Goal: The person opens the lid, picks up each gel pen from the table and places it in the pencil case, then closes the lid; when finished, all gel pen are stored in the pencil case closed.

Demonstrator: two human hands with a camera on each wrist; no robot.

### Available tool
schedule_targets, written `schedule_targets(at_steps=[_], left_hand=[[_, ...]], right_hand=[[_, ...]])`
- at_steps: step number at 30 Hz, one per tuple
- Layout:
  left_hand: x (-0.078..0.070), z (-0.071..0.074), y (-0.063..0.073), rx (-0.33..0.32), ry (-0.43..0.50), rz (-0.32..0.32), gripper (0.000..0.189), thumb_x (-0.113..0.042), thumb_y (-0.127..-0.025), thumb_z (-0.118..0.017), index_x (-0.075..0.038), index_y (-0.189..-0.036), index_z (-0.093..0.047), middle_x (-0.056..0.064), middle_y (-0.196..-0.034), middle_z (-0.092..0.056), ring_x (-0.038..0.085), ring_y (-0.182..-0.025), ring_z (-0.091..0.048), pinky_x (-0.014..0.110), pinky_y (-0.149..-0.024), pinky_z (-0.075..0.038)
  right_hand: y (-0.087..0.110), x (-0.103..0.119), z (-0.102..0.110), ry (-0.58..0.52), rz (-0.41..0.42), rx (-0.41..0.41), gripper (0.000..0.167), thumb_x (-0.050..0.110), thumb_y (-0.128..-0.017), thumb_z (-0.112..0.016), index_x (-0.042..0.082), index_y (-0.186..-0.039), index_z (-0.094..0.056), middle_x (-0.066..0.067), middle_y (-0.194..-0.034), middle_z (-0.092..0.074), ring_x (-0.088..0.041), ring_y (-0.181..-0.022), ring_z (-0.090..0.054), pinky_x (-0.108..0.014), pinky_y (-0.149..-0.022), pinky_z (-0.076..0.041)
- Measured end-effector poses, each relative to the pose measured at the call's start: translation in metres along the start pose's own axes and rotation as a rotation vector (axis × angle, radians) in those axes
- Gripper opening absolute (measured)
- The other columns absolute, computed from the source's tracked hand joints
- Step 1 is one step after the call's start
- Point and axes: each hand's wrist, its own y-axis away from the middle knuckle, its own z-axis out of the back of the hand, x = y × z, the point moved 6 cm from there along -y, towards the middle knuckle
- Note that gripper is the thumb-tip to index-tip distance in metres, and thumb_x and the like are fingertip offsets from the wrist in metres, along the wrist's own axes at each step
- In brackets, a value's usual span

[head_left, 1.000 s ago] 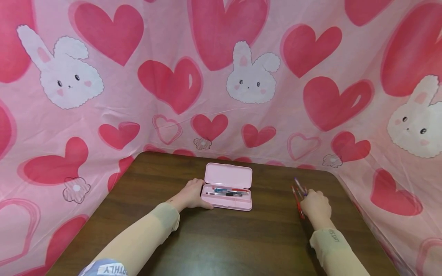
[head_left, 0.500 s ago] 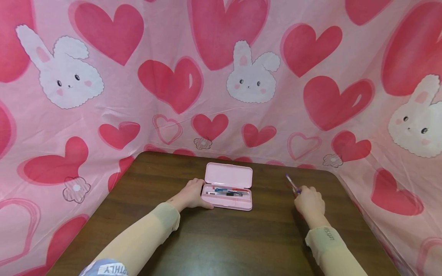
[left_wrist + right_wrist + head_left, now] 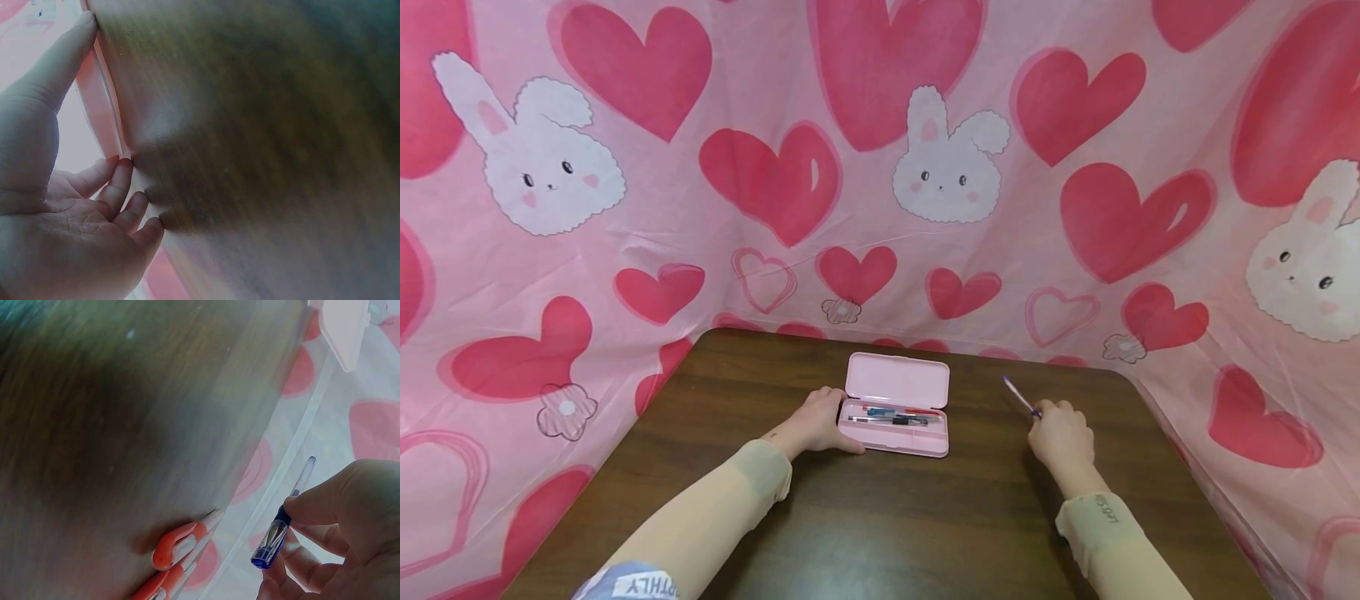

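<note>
Your left hand (image 3: 810, 425) holds the case (image 3: 897, 380) at its left end, thumb and fingers parted around it. Well right of the case, your right hand (image 3: 1063, 442) pinches a pen (image 3: 1019, 395) between its fingers; more pens (image 3: 900, 421) lie inside the case.

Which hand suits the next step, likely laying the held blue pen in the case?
Probably the right hand: it pinches the blue pen, while the left hand holds the open pink case.

Pens (image 3: 898, 422) inside the case (image 3: 876, 436) on the table (image 3: 850, 533)
</note>
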Motion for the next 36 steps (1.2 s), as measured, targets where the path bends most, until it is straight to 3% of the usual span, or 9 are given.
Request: schedule_targets(at_steps=[15,22,29,36], left_hand=[[0.001,0.000,0.000,0.002,0.008,-0.001,0.102,-0.058,-0.070,-0.101,-0.004,-0.145,-0.058,0.012,-0.136,-0.063,0.031,-0.133,-0.053,0.050,-0.121,-0.048],[0.000,0.001,0.000,0.003,0.010,0.000,0.103,-0.058,-0.070,-0.101,-0.003,-0.145,-0.058,0.013,-0.137,-0.062,0.032,-0.134,-0.053,0.051,-0.122,-0.048],[-0.001,0.001,-0.001,-0.001,0.000,-0.011,0.103,-0.058,-0.070,-0.101,-0.003,-0.145,-0.058,0.014,-0.138,-0.063,0.033,-0.135,-0.053,0.050,-0.122,-0.048],[0.000,0.001,0.000,0.002,-0.001,-0.013,0.103,-0.057,-0.070,-0.101,-0.003,-0.146,-0.058,0.014,-0.139,-0.063,0.034,-0.135,-0.053,0.052,-0.122,-0.048]], right_hand=[[0.005,0.030,0.003,0.015,0.089,-0.081,0.027,0.015,-0.101,-0.064,0.005,-0.125,-0.075,-0.028,-0.122,-0.069,-0.054,-0.108,-0.063,-0.071,-0.086,-0.054],[0.006,0.044,0.005,0.032,0.128,-0.117,0.025,0.015,-0.100,-0.067,0.007,-0.122,-0.076,-0.026,-0.119,-0.070,-0.053,-0.108,-0.064,-0.071,-0.093,-0.052],[0.005,0.055,0.002,0.020,0.151,-0.128,0.025,0.015,-0.100,-0.067,0.008,-0.122,-0.076,-0.025,-0.122,-0.070,-0.052,-0.110,-0.064,-0.068,-0.085,-0.054],[0.005,0.067,-0.001,0.014,0.181,-0.127,0.024,0.015,-0.101,-0.068,0.008,-0.122,-0.077,-0.024,-0.123,-0.070,-0.050,-0.111,-0.064,-0.068,-0.089,-0.054]])
